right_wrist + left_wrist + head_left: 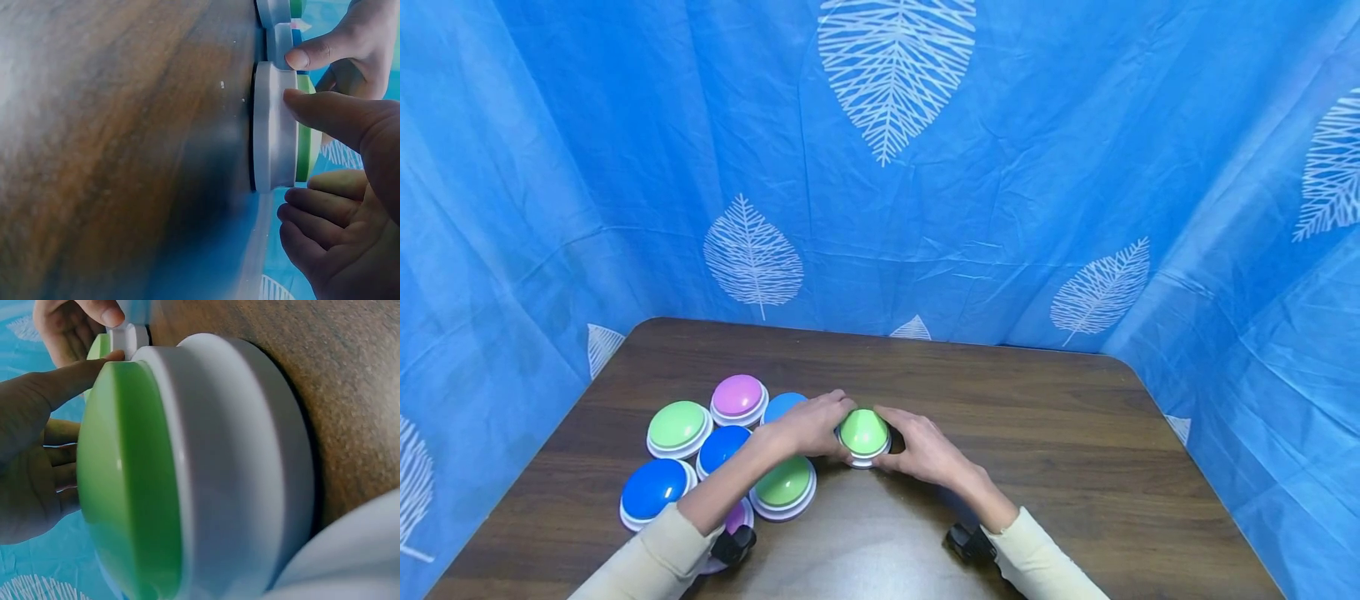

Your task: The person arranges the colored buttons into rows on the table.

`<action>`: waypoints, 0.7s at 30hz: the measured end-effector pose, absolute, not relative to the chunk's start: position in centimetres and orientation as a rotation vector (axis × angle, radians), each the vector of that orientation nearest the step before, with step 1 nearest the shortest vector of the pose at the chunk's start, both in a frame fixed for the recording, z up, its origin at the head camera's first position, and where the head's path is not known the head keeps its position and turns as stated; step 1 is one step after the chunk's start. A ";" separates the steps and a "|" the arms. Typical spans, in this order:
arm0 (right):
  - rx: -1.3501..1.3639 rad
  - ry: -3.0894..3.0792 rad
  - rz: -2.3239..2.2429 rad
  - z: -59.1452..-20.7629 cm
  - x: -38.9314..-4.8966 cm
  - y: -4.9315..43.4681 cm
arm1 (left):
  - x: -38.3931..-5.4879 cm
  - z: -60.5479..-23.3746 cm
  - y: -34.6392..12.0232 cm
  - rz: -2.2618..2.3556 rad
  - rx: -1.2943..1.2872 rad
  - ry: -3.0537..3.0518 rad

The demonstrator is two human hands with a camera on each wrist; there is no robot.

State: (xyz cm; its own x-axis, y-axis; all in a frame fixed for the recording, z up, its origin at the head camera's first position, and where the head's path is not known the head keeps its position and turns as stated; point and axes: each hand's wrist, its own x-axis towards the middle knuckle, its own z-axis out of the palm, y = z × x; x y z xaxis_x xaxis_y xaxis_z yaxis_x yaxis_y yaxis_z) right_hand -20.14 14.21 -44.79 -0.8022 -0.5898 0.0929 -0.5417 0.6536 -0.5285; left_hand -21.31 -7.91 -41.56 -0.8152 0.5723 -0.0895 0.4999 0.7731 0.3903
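Note:
On the brown table, a green dome button [863, 432] with a white round base sits flat between both hands. My left hand [811, 427] holds its left side, thumb at the near rim and fingers toward the far side. Opposite, my right hand [927, 450] grips the right side; in the right wrist view its thumb [322, 112] presses the white base [275, 128] while the fingers curve round the other side. A second green button [134, 481] fills the left wrist view, standing just under the left wrist and apart from the held one.
Left of the hands cluster several more buttons: a pink one [737, 396], a light green one [677, 427], a blue one [655, 490] and others partly hidden by the left forearm. Blue curtains [925, 250] with white leaf prints hang behind the table [1037, 417].

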 end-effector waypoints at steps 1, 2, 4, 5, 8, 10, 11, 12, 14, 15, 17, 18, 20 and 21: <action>-0.951 2.785 -0.844 -44.7 -20.1 14.2 | -21.3 -41.5 -8.0 0.523 0.844 2.766; -0.947 2.792 -0.848 -44.6 -20.1 14.2 | -21.2 -41.4 -8.0 0.527 0.842 2.766; -0.956 2.811 -0.852 -44.5 -20.0 14.1 | -21.1 -41.2 -8.2 0.530 0.838 2.763; -0.963 2.819 -0.857 -44.4 -20.0 14.1 | -21.0 -41.0 -8.3 0.525 0.833 2.763; -0.982 2.840 -0.873 -44.2 -19.7 13.9 | -20.7 -40.7 -8.7 0.525 0.828 2.766; -1.012 2.847 -0.891 -44.2 -19.6 13.8 | -20.4 -40.5 -9.0 0.514 0.831 2.780; -1.028 2.849 -0.897 -44.1 -19.5 13.7 | -20.2 -40.4 -9.1 0.506 0.831 2.788; -1.049 2.854 -0.898 -44.1 -19.4 13.6 | -20.1 -40.3 -9.3 0.505 0.832 2.794; -1.081 2.853 -0.908 -43.9 -19.2 13.5 | -19.7 -40.1 -9.6 0.495 0.824 2.804; -1.095 2.850 -0.914 -43.9 -19.1 13.5 | -19.5 -39.9 -9.7 0.487 0.820 2.808; -1.114 2.846 -0.917 -43.7 -18.8 13.3 | -19.1 -39.7 -10.1 0.483 0.803 2.808; -1.124 2.845 -0.918 -43.7 -18.7 13.2 | -18.9 -39.5 -10.3 0.475 0.800 2.812; -1.135 2.835 -0.924 -43.5 -18.4 13.0 | -18.5 -39.3 -10.6 0.463 0.796 2.821; -1.148 2.831 -0.926 -43.5 -18.3 12.8 | -18.2 -39.3 -10.8 0.460 0.792 2.826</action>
